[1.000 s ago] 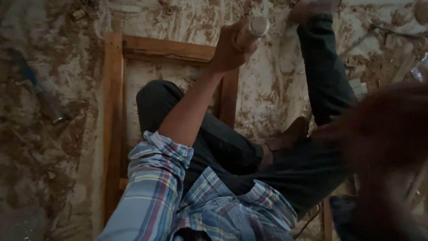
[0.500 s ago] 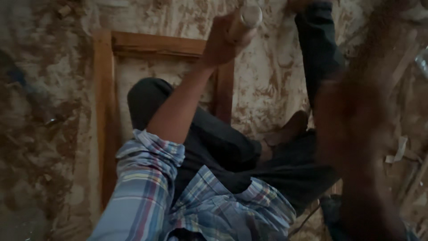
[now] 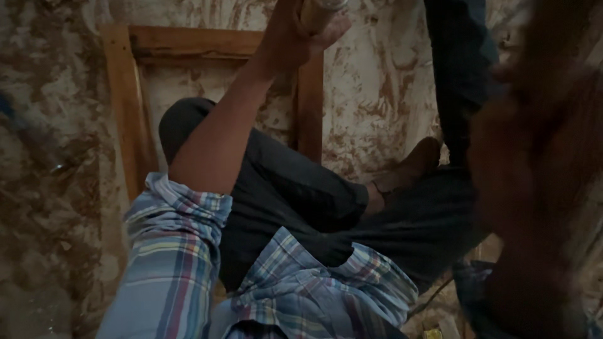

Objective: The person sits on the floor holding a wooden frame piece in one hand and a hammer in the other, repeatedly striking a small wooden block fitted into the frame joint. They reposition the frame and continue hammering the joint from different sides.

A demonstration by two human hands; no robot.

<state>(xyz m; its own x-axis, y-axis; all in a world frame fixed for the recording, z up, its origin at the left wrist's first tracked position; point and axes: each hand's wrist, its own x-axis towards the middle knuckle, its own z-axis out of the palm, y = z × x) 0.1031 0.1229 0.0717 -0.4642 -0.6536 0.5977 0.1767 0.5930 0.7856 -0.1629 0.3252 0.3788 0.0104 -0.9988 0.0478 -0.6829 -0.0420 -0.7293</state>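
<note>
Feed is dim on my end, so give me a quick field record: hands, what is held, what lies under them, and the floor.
left hand: closed around a pale cylinder at the top edge
right hand: blurred brown shape at right, cannot tell what it does
wooden frame: flat on the floor, beneath the left arm and bent knee
posture: seated, legs in dark trousers, plaid sleeve rolled up
floor: covered in sawdust and shavings

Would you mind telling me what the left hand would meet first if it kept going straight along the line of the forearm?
Probably nothing in view: the left hand, wrapped round a pale cylinder, already sits over the wooden frame and points off the top edge.
</note>
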